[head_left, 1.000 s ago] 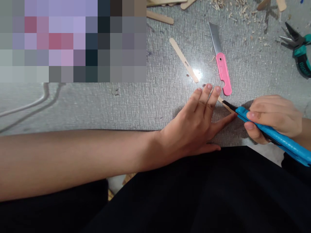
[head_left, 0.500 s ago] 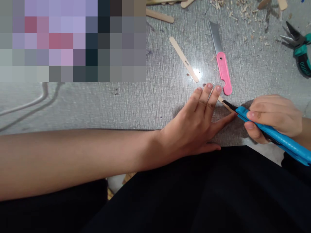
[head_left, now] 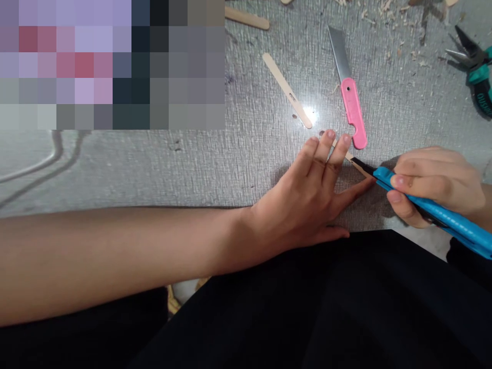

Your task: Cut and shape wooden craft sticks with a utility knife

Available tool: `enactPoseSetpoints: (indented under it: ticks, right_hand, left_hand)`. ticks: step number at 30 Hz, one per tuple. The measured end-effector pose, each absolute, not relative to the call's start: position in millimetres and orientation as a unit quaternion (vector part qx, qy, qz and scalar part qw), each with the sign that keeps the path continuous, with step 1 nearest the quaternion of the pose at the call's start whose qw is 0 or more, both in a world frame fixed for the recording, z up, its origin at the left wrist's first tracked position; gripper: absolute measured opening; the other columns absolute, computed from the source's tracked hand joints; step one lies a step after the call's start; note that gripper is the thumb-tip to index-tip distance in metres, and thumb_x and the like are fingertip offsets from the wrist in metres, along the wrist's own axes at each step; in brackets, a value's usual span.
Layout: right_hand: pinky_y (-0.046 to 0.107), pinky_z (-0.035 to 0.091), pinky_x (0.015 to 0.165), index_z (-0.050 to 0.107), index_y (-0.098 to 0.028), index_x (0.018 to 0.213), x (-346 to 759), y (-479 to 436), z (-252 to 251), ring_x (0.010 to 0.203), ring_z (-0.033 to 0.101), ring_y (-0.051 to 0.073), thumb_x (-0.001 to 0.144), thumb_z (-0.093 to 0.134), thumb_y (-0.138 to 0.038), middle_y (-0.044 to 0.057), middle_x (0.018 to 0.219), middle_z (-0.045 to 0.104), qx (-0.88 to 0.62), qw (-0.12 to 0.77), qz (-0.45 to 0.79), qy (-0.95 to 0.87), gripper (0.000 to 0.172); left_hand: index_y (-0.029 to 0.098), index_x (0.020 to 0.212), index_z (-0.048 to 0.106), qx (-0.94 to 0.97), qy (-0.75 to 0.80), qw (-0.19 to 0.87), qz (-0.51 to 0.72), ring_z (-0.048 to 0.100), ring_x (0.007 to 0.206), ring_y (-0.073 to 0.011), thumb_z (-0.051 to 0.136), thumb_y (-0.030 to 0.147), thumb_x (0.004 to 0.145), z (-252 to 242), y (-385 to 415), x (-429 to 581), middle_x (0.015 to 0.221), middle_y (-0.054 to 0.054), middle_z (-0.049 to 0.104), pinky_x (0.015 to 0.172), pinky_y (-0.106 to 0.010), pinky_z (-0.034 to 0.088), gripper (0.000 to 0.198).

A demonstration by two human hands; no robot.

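Note:
My left hand (head_left: 313, 184) lies with spread fingers on the grey table, its fingertips pressing a thin wooden stick (head_left: 360, 167) flat against the surface. The stick is partly hidden under the fingers. In my right hand (head_left: 434, 184) is a blue utility knife (head_left: 449, 218), and its dark blade rests on the stick just right of my left fingertips. Another wooden stick (head_left: 282, 82) with a small slot cut in it lies beyond my left hand. Beside it is a folding knife with a pink handle (head_left: 354, 113), its blade out.
Pliers with green and black handles (head_left: 478, 77) lie at the far right. Wood shavings (head_left: 392, 15) are scattered at the back, near another stick (head_left: 248, 18). A white cable (head_left: 38, 166) runs at the left of the table (head_left: 215, 169). The upper left is pixelated.
The view has shifted slightly, so objects at the back sit a little higher and further left. Both hands and the blue knife look nearly unchanged.

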State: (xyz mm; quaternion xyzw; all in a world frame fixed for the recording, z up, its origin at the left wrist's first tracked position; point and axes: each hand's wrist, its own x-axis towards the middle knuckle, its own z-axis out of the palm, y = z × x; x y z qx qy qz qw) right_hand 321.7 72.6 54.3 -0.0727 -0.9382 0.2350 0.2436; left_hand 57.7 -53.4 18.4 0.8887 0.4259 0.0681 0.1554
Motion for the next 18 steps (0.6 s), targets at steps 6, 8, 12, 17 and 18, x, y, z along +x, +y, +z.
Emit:
enactPoseSetpoints:
  ticks: [6, 8, 12, 17, 18]
  right_hand:
    - [0.035, 0.057, 0.056, 0.057, -0.031, 0.109, 322.4, 74.5, 60.3, 0.062, 0.06, 0.017, 0.101, 0.072, -0.012, -0.004, 0.078, 0.065, -0.051, 0.209, 0.216, -0.953, 0.025]
    - [0.035, 0.056, 0.056, 0.055, -0.032, 0.109, 321.9, 74.8, 62.9, 0.061, 0.058, 0.017, 0.102, 0.072, -0.012, -0.005, 0.076, 0.064, -0.063, 0.196, 0.218, -0.954, 0.026]
    - [0.034, 0.052, 0.054, 0.052, -0.033, 0.108, 318.1, 72.9, 62.4, 0.058, 0.056, 0.016, 0.102, 0.07, -0.013, -0.006, 0.072, 0.062, -0.083, 0.18, 0.203, -0.959, 0.027]
    - [0.033, 0.043, 0.048, 0.052, -0.032, 0.106, 318.3, 65.5, 43.8, 0.052, 0.052, 0.015, 0.104, 0.064, -0.016, -0.008, 0.069, 0.057, -0.059, 0.239, 0.174, -0.953, 0.021]
    - [0.033, 0.043, 0.048, 0.052, -0.032, 0.107, 320.8, 64.1, 39.9, 0.052, 0.052, 0.015, 0.105, 0.064, -0.017, -0.008, 0.07, 0.058, -0.062, 0.248, 0.174, -0.951, 0.019]
  left_hand:
    - [0.024, 0.192, 0.026, 0.885, 0.425, 0.175, 0.075, 0.029, 0.181, -0.0653, 0.084, 0.074, 0.102, 20.2, -52.5, 57.6, 0.2, -0.028, 0.023, 0.144, -0.081, 0.037, 0.118]
    - [0.023, 0.192, 0.026, 0.883, 0.428, 0.173, 0.08, 0.03, 0.181, -0.0648, 0.085, 0.073, 0.101, 19.4, -52.8, 58.1, 0.2, -0.03, 0.022, 0.144, -0.08, 0.037, 0.119]
    - [0.024, 0.192, 0.025, 0.884, 0.433, 0.156, 0.082, 0.03, 0.181, -0.0645, 0.086, 0.079, 0.099, 15.9, -55.0, 58.1, 0.2, -0.031, 0.021, 0.144, -0.079, 0.037, 0.125]
    - [0.021, 0.195, 0.015, 0.895, 0.428, 0.101, 0.076, 0.036, 0.179, -0.065, 0.079, 0.092, 0.097, 9.6, -58.8, 56.2, 0.196, -0.036, 0.027, 0.141, -0.077, 0.043, 0.136]
    - [0.02, 0.195, 0.013, 0.896, 0.428, 0.092, 0.074, 0.037, 0.178, -0.065, 0.079, 0.093, 0.097, 8.6, -59.0, 56.2, 0.196, -0.037, 0.027, 0.141, -0.076, 0.044, 0.139]
